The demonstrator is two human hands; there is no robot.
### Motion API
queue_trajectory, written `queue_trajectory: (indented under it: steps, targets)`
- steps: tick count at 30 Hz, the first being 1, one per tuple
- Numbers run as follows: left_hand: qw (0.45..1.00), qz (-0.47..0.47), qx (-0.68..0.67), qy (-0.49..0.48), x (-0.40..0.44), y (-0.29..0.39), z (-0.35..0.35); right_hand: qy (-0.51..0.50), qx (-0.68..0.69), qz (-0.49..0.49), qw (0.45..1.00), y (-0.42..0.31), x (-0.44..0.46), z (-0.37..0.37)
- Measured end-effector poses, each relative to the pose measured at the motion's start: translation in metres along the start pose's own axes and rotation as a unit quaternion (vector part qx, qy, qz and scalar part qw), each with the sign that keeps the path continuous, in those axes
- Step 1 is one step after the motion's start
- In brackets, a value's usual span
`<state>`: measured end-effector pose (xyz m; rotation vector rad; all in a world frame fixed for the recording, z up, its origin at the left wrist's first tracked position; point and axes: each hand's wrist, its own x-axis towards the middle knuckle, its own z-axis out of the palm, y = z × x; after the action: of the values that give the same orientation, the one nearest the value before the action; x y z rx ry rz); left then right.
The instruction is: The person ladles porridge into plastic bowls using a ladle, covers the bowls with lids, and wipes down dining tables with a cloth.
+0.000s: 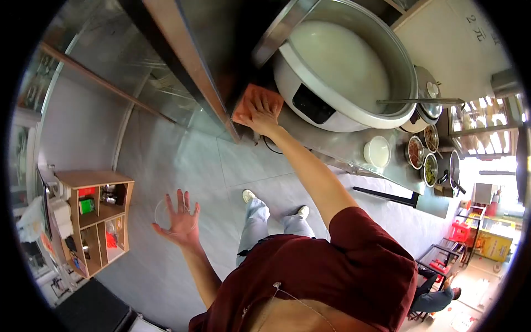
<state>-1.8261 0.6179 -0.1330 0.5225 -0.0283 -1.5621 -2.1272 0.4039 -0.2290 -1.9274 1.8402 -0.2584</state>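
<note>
My right hand (261, 113) presses down on an orange cloth (242, 108), holding it against the steel counter beside a large white cooker (354, 117). The fingers lie spread over the cloth. Whitish liquid (337, 58) fills the cooker, and a metal handle (420, 101) rests across its rim. Off to the left, my left hand (181, 220) hangs above the floor with its fingers apart. A faint clear round outline shows around its fingers; I cannot tell what it is.
A white bowl (377, 151) and several small food bowls (416, 152) stand on the steel counter (337, 145). A glass-panelled cabinet edge (191, 61) is close to the cloth. At the left is a wooden shelf unit (97, 178). A seated person (434, 300) appears at far right.
</note>
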Motion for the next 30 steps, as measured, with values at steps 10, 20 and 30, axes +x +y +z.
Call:
queue_trajectory:
  steps: [10,20,30]
  targets:
    - [0.993,-0.054,0.083,-0.069,0.002,-0.043,0.021,0.126,-0.188,-0.145,0.963,0.018,-0.047,0.001]
    - [0.896,-0.227,0.28,-0.259,-0.032,-0.237,0.089,0.069,0.206,0.117,0.969,0.143,-0.365,0.014]
    - [0.462,0.186,0.72,-0.483,-0.038,-0.462,0.149,0.308,0.403,0.302,0.807,0.281,-0.497,-0.074]
